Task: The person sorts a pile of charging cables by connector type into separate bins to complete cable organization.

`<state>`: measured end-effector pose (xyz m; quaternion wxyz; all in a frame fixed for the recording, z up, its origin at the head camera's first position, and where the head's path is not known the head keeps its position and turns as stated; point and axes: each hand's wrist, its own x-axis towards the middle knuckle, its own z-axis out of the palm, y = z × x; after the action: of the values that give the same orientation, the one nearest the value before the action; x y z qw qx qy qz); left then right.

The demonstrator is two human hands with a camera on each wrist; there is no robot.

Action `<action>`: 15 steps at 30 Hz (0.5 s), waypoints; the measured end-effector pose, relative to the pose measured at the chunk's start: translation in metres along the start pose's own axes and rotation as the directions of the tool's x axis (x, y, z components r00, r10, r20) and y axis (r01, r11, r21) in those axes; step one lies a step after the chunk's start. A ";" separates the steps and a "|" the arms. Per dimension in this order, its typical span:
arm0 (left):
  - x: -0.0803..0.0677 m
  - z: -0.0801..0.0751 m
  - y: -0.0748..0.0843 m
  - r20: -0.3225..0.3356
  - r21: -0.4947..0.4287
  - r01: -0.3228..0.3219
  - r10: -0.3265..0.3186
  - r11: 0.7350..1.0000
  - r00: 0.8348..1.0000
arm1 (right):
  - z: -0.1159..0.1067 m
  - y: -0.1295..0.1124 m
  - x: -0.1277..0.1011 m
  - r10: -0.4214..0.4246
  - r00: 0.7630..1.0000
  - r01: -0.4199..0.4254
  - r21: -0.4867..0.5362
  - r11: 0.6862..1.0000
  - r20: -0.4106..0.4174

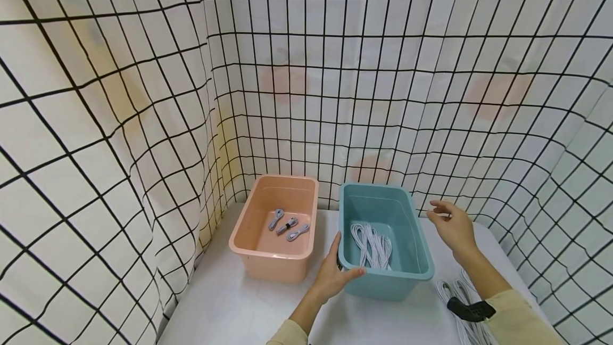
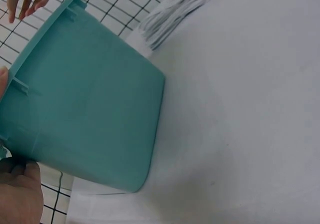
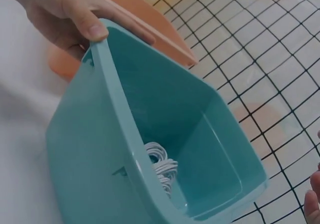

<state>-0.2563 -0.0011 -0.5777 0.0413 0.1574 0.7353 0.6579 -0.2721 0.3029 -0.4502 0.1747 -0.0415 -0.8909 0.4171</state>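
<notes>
Left hand (image 1: 332,276): grips the near-left corner of the teal bin (image 1: 421,244), thumb hooked over the rim. Right hand (image 1: 452,226): fingers relaxed and spread, holding nothing, just right of the bin's far rim. The bin stands on the white worktop (image 1: 230,302) and contains a white cable bundle (image 1: 371,245). A pink bin (image 1: 261,262) stands just beside it, left.

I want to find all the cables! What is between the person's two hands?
The teal bin sits between them in the head view, with a bundle of white cable inside. The left hand grips its near corner; the right hand hovers open beside its far rim.
</notes>
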 end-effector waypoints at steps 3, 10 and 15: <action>0.000 0.000 -0.001 0.000 0.000 -0.005 0.005 1.000 1.000 | -0.001 0.005 -0.003 -0.011 1.000 0.011 -0.011 1.000 0.009; 0.000 0.000 0.000 -0.001 -0.010 0.007 -0.007 1.000 1.000 | -0.004 0.010 -0.005 -0.041 0.999 0.042 -0.037 0.998 0.024; 0.000 0.000 0.001 0.002 -0.014 0.007 -0.007 1.000 1.000 | -0.008 0.014 -0.007 -0.062 0.997 0.065 -0.056 0.996 0.049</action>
<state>-0.2561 -0.0006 -0.5770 0.0453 0.1551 0.7313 0.6627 -0.2639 0.3161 -0.4582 0.1654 -0.0084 -0.9074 0.3862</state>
